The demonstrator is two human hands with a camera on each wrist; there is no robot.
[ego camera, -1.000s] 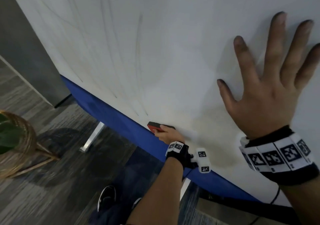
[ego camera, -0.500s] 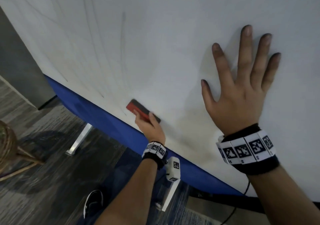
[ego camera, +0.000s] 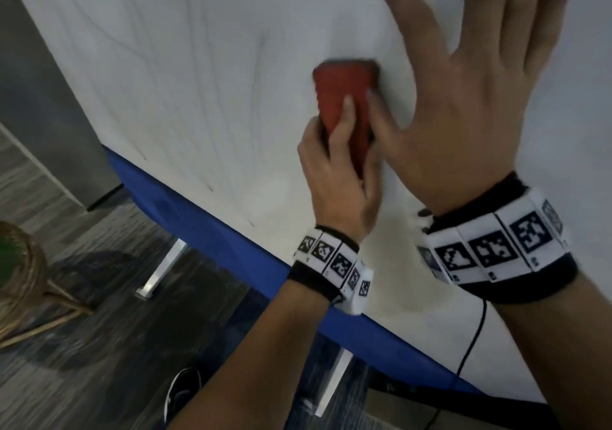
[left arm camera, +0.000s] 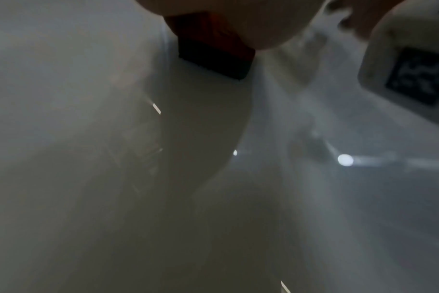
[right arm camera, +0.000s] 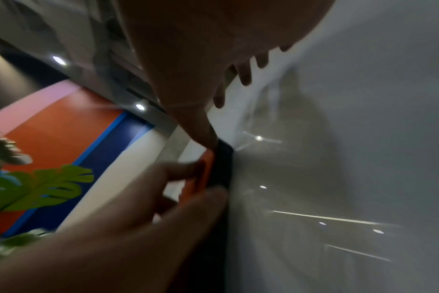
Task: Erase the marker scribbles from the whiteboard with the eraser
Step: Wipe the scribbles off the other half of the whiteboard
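A red eraser [ego camera: 337, 95] with a black felt face lies flat against the whiteboard [ego camera: 198, 65]. My left hand [ego camera: 334, 168] grips its lower half, thumb on one side and fingers over the back. My right hand [ego camera: 463, 115] presses flat on the board with fingers spread, its thumb right beside the eraser. Faint grey marker strokes [ego camera: 188, 19] run across the board to the left of the eraser. The left wrist view shows the eraser [left arm camera: 213, 49] on the board. In the right wrist view my right thumb tip meets the eraser [right arm camera: 208, 170].
A blue edge [ego camera: 198, 211] runs under the whiteboard, with a metal leg [ego camera: 162, 270] below it. A wicker plant stand [ego camera: 23, 277] stands on the floor at the left. My shoe [ego camera: 182, 393] is on the carpet beneath.
My left hand has slid the eraser up and to the right from the board's lower edge to beside my right thumb, turning it upright. The right hand stays flat on the board.
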